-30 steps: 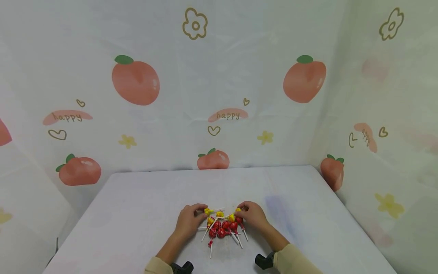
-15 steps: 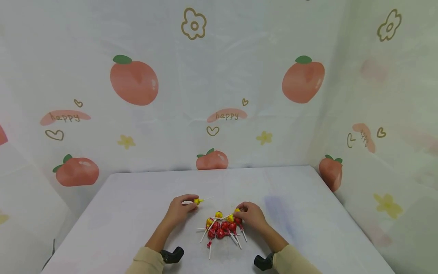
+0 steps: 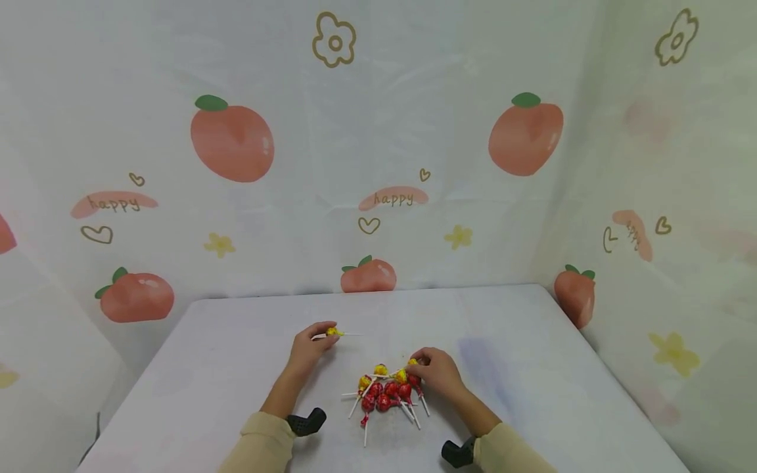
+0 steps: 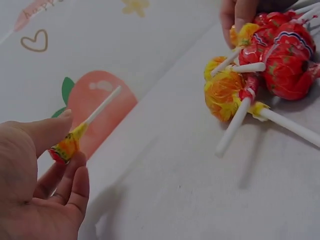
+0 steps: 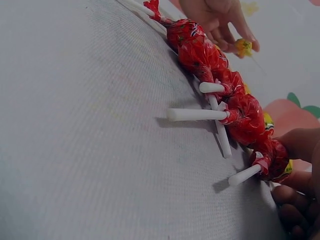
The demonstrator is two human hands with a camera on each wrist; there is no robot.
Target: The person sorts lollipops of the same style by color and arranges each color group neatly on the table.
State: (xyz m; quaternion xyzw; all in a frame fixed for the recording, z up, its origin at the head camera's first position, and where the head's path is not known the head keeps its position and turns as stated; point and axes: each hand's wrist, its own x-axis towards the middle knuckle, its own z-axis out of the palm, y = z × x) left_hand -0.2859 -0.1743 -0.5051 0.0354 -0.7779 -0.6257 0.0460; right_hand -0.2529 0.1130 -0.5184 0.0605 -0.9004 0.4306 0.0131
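My left hand [image 3: 307, 348] pinches a yellow-wrapped lollipop [image 4: 70, 144] by its candy end, thumb on one side and fingers on the other. Its white stick points right in the head view, and the hand is beyond and left of the pile. At the pile's right far corner, my right hand [image 3: 440, 371] pinches another yellow lollipop [image 3: 412, 362], partly hidden by the fingers. Red lollipops [image 3: 384, 401] lie bunched at the near side of the pile, sticks mostly toward me. A few yellow lollipops [image 4: 225, 92] lie along its far and left sides.
A white cloth covers the table [image 3: 236, 368]. Behind and beside it hang white sheets [image 3: 296, 131] printed with peaches and flowers. Black wrist devices [image 3: 306, 422] sit at both cuffs.
My left hand has lifted its yellow lollipop off the pile's far left and carried it away to the left and toward the table's back. The right hand has stayed in place.
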